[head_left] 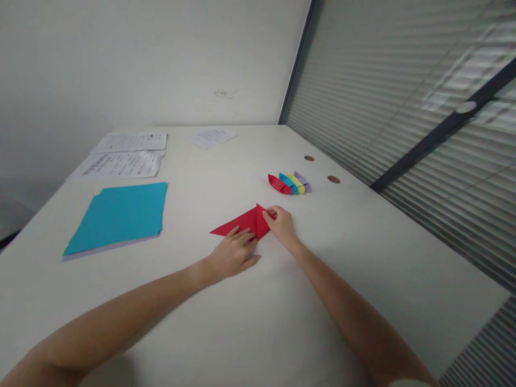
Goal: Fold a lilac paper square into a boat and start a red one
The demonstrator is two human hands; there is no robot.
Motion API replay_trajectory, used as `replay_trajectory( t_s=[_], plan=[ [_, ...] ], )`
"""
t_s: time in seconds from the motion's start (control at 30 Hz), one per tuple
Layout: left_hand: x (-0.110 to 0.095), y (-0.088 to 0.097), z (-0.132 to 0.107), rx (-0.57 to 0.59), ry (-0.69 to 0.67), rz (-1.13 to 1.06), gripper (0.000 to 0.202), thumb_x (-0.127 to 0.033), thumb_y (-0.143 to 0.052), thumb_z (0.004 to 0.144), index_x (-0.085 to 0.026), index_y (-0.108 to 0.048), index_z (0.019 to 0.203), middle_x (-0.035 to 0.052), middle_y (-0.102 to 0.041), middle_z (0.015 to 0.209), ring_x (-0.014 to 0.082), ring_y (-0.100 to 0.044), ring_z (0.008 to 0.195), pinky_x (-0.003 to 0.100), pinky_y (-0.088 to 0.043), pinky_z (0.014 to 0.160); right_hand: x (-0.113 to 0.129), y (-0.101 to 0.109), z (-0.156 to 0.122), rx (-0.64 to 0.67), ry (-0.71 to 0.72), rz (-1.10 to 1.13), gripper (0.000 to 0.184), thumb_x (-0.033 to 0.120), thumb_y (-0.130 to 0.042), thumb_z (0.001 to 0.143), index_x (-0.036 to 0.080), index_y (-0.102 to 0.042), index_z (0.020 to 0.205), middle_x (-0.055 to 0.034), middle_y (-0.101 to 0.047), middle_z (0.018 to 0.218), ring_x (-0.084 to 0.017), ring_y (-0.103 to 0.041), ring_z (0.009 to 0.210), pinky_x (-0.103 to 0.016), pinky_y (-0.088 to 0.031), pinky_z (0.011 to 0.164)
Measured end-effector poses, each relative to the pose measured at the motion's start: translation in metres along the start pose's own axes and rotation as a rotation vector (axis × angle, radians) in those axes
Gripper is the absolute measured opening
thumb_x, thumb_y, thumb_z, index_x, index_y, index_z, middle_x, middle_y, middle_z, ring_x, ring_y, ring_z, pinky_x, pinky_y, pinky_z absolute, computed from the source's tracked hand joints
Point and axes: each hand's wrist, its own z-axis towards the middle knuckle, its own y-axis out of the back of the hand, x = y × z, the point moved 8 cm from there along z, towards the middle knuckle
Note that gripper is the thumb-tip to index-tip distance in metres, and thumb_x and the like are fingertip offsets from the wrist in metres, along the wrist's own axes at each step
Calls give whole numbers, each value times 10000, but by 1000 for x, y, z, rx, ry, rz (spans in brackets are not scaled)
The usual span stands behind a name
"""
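A folded sheet of red paper (238,221) lies on the white table in front of me, with a long point to the left and a raised flap near its middle. My left hand (236,251) rests on its near edge, fingers spread and thumb out on the table. At the paper's right end my right hand (280,223) pinches the flap between thumb and fingers. Just beyond stand several small folded paper boats (279,184) in red, blue, yellow and purple, set side by side.
A stack of coloured paper (121,216), blue on top, lies on the left of the table (201,333). Printed sheets (123,163) are behind it, and another printed sheet (212,137) is at the back. Blinds (403,107) border the right side, near two round holes.
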Motion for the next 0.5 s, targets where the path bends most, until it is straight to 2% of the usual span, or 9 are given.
replay_trajectory(
  t_s=[0.13, 0.23, 0.3, 0.4, 0.5],
  plan=[
    [-1, 3, 1, -26, -11, 21, 382, -413, -464, 958, -120, -662, 1102, 163, -644, 1194, 307, -564, 1196, 511, -420, 1053, 1, 0, 0, -4, 22, -39, 159, 259, -551, 831, 173, -680, 798, -73, -702, 804, -176, -622, 715, -300, -475, 735],
    [-2, 6, 2, -30, -3, 18, 360, -422, -486, 943, -132, -671, 1051, 146, -652, 1115, 287, -602, 1076, 469, -481, 957, 0, 1, 0, 2, 7, -45, 143, 236, -557, 822, 174, -684, 795, -67, -696, 793, -173, -613, 709, -298, -471, 732],
    [-2, 8, 3, -29, 6, 17, 354, -427, -491, 938, -137, -672, 1031, 134, -650, 1068, 278, -612, 1012, 447, -503, 903, -1, 1, 0, 3, 1, -38, 144, 225, -566, 814, 173, -694, 855, -48, -682, 760, -166, -598, 680, -294, -468, 725],
    [-3, 10, 4, -30, 1, 18, 342, -409, -488, 940, -130, -673, 1012, 133, -649, 1042, 274, -620, 997, 445, -504, 909, 0, 0, 1, 14, 24, -38, 226, 206, -563, 817, 166, -699, 992, -25, -654, 724, -156, -570, 640, -289, -460, 711],
    [-4, 11, 4, -24, -2, 18, 313, -379, -495, 939, -128, -671, 999, 136, -654, 1040, 265, -631, 1005, 444, -500, 941, 2, -1, 0, 33, 69, -52, 218, 193, -547, 835, 173, -722, 963, -42, -659, 767, -159, -579, 674, -290, -458, 730]
  ],
)
